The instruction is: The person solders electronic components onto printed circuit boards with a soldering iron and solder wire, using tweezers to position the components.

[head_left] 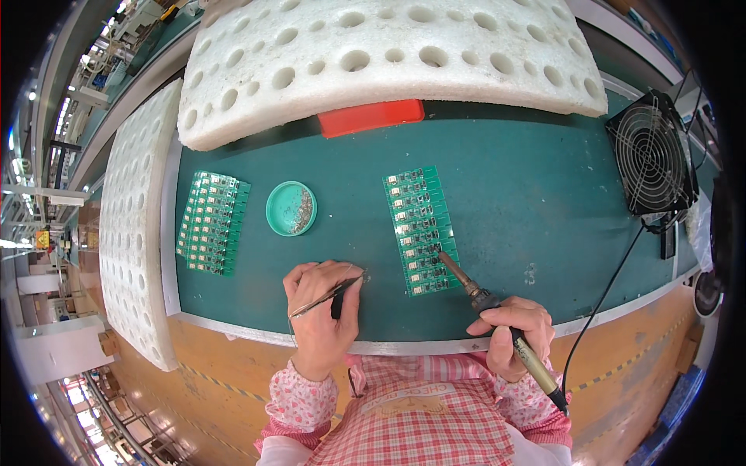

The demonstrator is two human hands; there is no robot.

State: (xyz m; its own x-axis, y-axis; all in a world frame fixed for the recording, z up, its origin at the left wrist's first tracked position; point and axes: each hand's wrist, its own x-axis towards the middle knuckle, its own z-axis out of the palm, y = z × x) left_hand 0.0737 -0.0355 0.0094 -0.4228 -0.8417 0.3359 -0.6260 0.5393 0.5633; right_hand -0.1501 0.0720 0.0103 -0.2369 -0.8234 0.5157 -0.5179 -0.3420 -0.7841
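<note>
My right hand [522, 332] is closed around a soldering iron [536, 366], whose tip meets the lower right part of a green circuit board panel [420, 225]. This panel lies flat in front of me, covered in rows of small components. Left of it, my left hand [322, 311] rests near the table's front edge. Its fingers are closed on a pair of slim, dark tweezers [320, 300], partly hidden by the hand. Beyond that hand stands a round turquoise dish [273, 211] with many tiny metallic parts in it.
Several similar circuit board panels [210, 221] lie stacked at the left. White foam blocks with holes stand at the back [388, 35] and left edge [136, 225]. A red bin [371, 118] shows under the back block. At the right are a black fan [651, 155] and a cable [602, 299].
</note>
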